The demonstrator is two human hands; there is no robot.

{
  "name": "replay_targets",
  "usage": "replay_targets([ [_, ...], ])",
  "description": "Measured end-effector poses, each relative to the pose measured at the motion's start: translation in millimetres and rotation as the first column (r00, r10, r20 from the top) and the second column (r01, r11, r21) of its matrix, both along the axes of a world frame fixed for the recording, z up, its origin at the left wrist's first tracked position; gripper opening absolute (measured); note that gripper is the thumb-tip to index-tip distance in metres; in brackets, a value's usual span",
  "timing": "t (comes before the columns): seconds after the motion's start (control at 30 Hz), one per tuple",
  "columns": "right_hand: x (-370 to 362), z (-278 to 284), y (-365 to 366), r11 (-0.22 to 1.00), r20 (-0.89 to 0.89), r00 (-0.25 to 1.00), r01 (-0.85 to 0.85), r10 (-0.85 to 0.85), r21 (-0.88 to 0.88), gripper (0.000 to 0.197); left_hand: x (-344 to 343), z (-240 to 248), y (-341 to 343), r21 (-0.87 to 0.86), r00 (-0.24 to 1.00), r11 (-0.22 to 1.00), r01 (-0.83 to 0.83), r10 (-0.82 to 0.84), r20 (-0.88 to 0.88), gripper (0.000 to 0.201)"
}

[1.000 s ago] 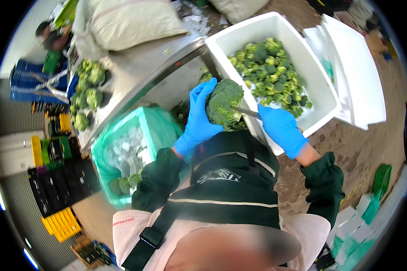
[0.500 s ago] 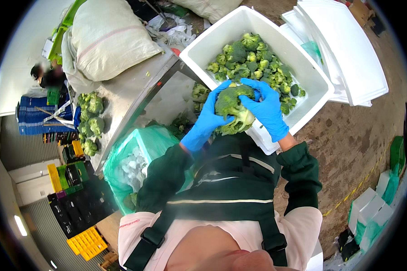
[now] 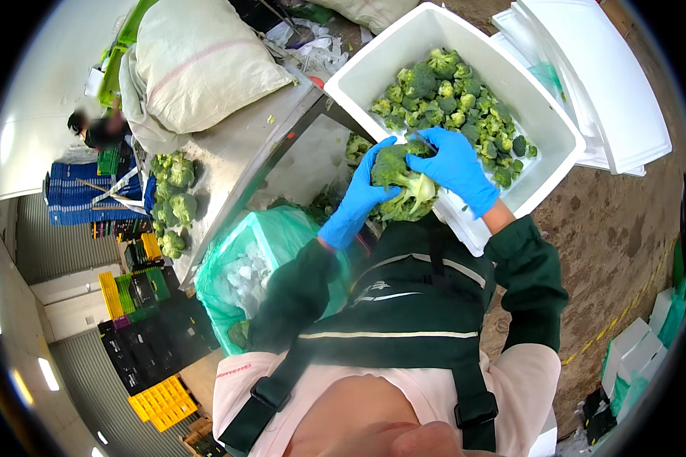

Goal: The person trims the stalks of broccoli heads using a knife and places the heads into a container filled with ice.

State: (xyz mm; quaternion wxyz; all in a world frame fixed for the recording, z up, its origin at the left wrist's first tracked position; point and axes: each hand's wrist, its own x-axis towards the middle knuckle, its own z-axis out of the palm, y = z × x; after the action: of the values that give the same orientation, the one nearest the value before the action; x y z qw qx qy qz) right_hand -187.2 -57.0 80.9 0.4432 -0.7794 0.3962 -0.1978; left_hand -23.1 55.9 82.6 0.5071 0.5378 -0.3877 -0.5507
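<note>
A green broccoli head [image 3: 405, 185] is held in front of my apron, with its pale cut stems turned toward my right. My left hand [image 3: 360, 196], in a blue glove, wraps round its left side with the thumb across the lower front. Blue-gloved as well, my right hand [image 3: 460, 172] grips the upper right side, its fingertips pressed among the stems. Some of those fingertips are hidden by the broccoli. Just beyond my hands stands a white foam box [image 3: 537, 103], its bottom covered by many small broccoli florets [image 3: 442, 91].
On the left, a metal table [image 3: 225, 156] bears a stuffed white sack [image 3: 206, 68] and several broccoli heads [image 3: 173, 190]. A box lined with a green plastic bag [image 3: 213, 293] stands by my left forearm. White foam lids [image 3: 594, 84] are stacked at the right. Another person [image 3: 103, 129] is far left.
The broccoli head has turned a little, showing more of its branching stems. My right fingers have shifted on it. The whole view has swung slightly, moving the scene rightward.
</note>
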Motion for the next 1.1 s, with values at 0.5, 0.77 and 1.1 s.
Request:
replay_targets([
  [0.5,-28.8,25.3,-5.7,0.914,0.568,0.817,-0.302,0.102,0.271,0.046,6.0,33.7,-6.0,-0.037,0.916,0.985,0.171,-0.173,-0.361,0.107],
  [0.77,-68.6,28.8,33.8,0.840,-0.339,0.941,-0.181,-0.004,-0.511,0.048,-3.0,-18.1,-4.1,-0.251,0.954,0.926,-0.284,0.299,0.025,0.088],
  [1.1,-62.4,-6.7,20.4,0.923,-0.465,0.873,-0.291,0.149,-0.251,0.044,-16.2,-12.8,-7.2,-0.383,0.899,0.863,-0.331,0.412,0.151,0.075],
])
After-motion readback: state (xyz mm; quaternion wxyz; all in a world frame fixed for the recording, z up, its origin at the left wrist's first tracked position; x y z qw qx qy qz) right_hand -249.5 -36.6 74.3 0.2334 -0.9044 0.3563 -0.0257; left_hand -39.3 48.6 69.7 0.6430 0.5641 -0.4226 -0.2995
